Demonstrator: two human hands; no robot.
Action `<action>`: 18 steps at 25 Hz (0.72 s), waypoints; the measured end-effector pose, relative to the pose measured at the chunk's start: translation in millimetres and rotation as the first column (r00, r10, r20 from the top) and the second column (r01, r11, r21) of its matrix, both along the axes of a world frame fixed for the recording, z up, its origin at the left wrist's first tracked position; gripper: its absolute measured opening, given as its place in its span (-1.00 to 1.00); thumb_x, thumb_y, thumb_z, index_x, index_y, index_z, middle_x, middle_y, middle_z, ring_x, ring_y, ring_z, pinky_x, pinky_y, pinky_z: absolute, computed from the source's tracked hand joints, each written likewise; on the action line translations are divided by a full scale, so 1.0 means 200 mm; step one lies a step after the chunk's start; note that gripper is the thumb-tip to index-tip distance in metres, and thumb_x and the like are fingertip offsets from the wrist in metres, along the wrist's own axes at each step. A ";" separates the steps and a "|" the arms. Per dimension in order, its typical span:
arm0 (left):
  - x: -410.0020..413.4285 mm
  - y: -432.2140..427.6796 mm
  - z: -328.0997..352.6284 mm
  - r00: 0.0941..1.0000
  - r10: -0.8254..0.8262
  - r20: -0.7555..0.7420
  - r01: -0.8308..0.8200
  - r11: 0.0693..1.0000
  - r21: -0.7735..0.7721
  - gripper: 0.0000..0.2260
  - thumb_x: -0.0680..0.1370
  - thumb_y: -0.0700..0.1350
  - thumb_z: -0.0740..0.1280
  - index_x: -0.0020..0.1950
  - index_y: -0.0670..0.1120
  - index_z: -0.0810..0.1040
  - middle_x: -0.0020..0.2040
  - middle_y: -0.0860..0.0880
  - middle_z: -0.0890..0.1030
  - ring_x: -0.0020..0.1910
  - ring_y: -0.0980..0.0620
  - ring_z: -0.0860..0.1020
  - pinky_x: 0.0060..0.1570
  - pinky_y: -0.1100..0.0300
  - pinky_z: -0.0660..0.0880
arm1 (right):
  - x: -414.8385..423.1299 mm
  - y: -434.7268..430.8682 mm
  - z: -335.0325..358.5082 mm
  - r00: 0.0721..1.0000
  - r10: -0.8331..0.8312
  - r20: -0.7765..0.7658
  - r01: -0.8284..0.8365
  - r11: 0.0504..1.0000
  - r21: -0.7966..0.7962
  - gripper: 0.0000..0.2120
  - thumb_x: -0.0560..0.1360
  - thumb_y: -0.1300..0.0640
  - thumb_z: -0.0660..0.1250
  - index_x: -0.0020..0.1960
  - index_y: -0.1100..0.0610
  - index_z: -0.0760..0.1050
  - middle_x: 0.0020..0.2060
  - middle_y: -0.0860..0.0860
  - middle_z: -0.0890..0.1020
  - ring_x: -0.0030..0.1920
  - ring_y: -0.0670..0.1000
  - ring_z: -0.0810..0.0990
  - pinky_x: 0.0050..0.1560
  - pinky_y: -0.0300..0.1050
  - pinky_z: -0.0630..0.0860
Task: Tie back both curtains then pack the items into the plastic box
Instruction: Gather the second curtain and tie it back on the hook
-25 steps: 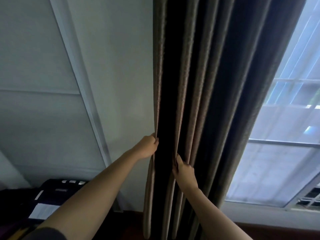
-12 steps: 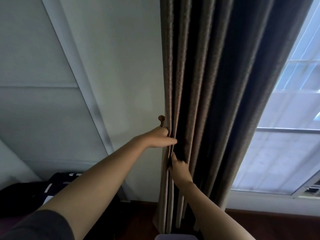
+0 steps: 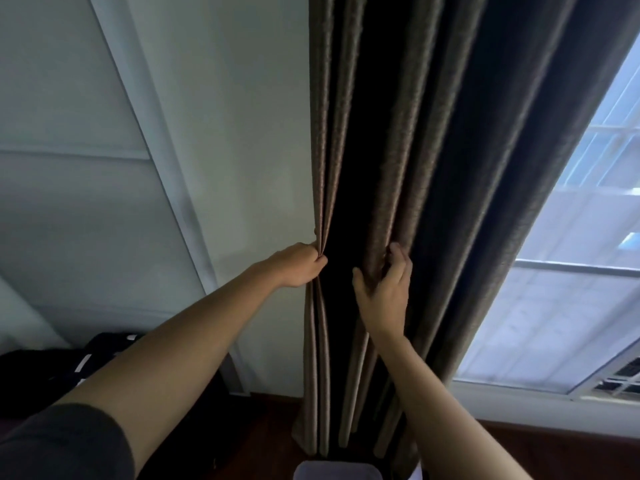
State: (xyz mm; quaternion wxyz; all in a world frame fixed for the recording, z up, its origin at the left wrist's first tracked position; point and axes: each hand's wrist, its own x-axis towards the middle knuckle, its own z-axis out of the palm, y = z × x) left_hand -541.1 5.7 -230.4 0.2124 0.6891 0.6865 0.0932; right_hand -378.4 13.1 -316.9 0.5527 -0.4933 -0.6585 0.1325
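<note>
A dark brown pleated curtain (image 3: 415,140) hangs from the top of the frame to the floor, gathered beside the window. My left hand (image 3: 299,265) pinches the curtain's left edge folds at mid height, next to the wall. My right hand (image 3: 386,292) is a little to the right, fingers curled round a middle fold with the thumb apart. No tie-back is visible. The rim of a pale plastic box (image 3: 337,471) peeks in at the bottom edge, below the curtain.
A white wall (image 3: 225,133) with a slanted trim strip lies left of the curtain. A bright window (image 3: 571,289) with a white sill is on the right. Dark bags or luggage (image 3: 69,368) sit at lower left on the dark wooden floor.
My right hand has moved up and to the right onto a middle fold. My left hand now pinches the edge folds, and the wall hook seen above it is hidden.
</note>
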 end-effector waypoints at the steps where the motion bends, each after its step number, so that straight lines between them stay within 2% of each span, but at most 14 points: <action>1: -0.01 0.01 -0.01 1.000 0.003 0.025 -0.003 1.000 0.001 -0.63 0.65 -0.02 0.02 0.21 -0.30 0.37 0.03 -0.33 0.53 0.02 -0.29 0.52 -0.03 0.00 0.44 | 0.00 0.04 0.04 0.998 0.062 -0.015 -0.063 0.995 -0.083 -0.40 0.48 0.13 0.37 0.42 0.17 0.18 0.33 0.15 0.41 0.28 0.08 0.44 0.27 -0.08 0.43; 3: -0.01 0.01 -0.01 0.996 -0.003 0.087 0.002 1.000 0.009 -0.65 0.65 -0.03 0.03 0.09 -0.30 0.40 -0.15 -0.28 0.51 -0.17 -0.22 0.52 -0.16 0.05 0.38 | 0.00 0.07 0.04 0.985 0.154 0.072 -0.136 0.969 -0.208 -0.49 0.53 0.16 0.29 0.42 0.14 0.20 0.21 0.11 0.54 0.14 0.07 0.56 0.17 -0.04 0.52; 4: -0.01 0.02 -0.02 0.993 -0.001 0.117 -0.001 1.000 0.011 -0.68 0.65 -0.04 0.03 -0.05 -0.25 0.42 -0.27 -0.19 0.46 -0.30 -0.13 0.46 -0.22 0.09 0.33 | -0.01 0.05 -0.01 0.972 0.174 0.159 -0.133 0.962 -0.239 -0.55 0.54 0.19 0.26 0.39 0.15 0.24 0.12 0.11 0.60 0.06 0.08 0.60 0.10 0.00 0.56; 6: 0.01 0.03 -0.04 0.984 0.002 0.178 -0.001 1.000 -0.001 -0.71 0.64 -0.05 0.03 -0.25 -0.07 0.31 -0.34 -0.07 0.38 -0.37 -0.02 0.35 -0.25 0.11 0.29 | -0.02 0.01 -0.14 0.926 0.236 0.296 -0.129 0.931 -0.341 -0.61 0.53 0.23 0.23 0.35 0.13 0.29 0.01 0.11 0.63 -0.02 0.11 0.63 0.04 0.07 0.58; 9: 0.04 0.04 -0.04 0.974 0.000 0.228 0.009 0.999 -0.042 -0.75 0.64 -0.05 0.03 -0.18 -0.11 0.32 -0.33 -0.07 0.39 -0.36 0.02 0.35 -0.27 0.14 0.31 | -0.07 -0.04 -0.24 0.883 0.350 0.312 -0.164 0.853 -0.495 -0.58 0.55 0.25 0.19 0.39 0.10 0.26 -0.01 0.10 0.62 -0.02 0.10 0.62 0.06 -0.03 0.55; 12: 0.09 0.04 -0.01 0.973 -0.012 0.231 0.033 0.996 -0.088 -0.71 0.64 -0.04 0.04 -0.21 -0.13 0.36 -0.32 -0.06 0.40 -0.35 0.03 0.35 -0.29 0.18 0.30 | -0.11 -0.03 -0.24 0.877 0.369 0.307 -0.187 0.852 -0.490 -0.64 0.54 0.29 0.17 0.32 0.13 0.32 -0.06 0.13 0.61 -0.04 0.14 0.61 0.00 -0.02 0.54; 15: 0.08 0.03 -0.01 0.971 -0.004 0.239 0.034 0.992 -0.122 -0.67 0.63 -0.05 0.06 -0.30 -0.11 0.34 -0.36 -0.03 0.37 -0.37 0.05 0.34 -0.31 0.20 0.27 | -0.10 -0.01 -0.25 0.873 0.386 0.297 -0.198 0.838 -0.508 -0.58 0.52 0.31 0.17 0.36 0.13 0.30 -0.06 0.13 0.62 -0.04 0.14 0.61 -0.01 -0.05 0.51; 16: 0.08 0.04 -0.02 0.971 -0.009 0.238 0.042 0.990 -0.134 -0.66 0.61 -0.02 0.08 -0.28 -0.16 0.39 -0.32 -0.05 0.41 -0.33 0.02 0.38 -0.27 0.19 0.29 | -0.09 0.00 -0.25 0.870 0.398 0.290 -0.208 0.831 -0.516 -0.55 0.52 0.31 0.18 0.39 0.11 0.27 -0.05 0.13 0.62 -0.03 0.14 0.62 -0.01 -0.08 0.50; 18: 0.09 0.06 -0.04 0.978 -0.031 0.206 0.063 0.987 -0.149 -0.59 0.54 0.13 0.14 -0.11 -0.23 0.50 -0.18 -0.09 0.49 -0.19 -0.05 0.48 -0.15 0.13 0.37 | -0.11 0.00 -0.25 0.861 0.433 0.266 -0.239 0.807 -0.540 -0.49 0.51 0.30 0.18 0.44 0.09 0.22 -0.03 0.13 0.63 -0.02 0.13 0.62 -0.03 -0.14 0.48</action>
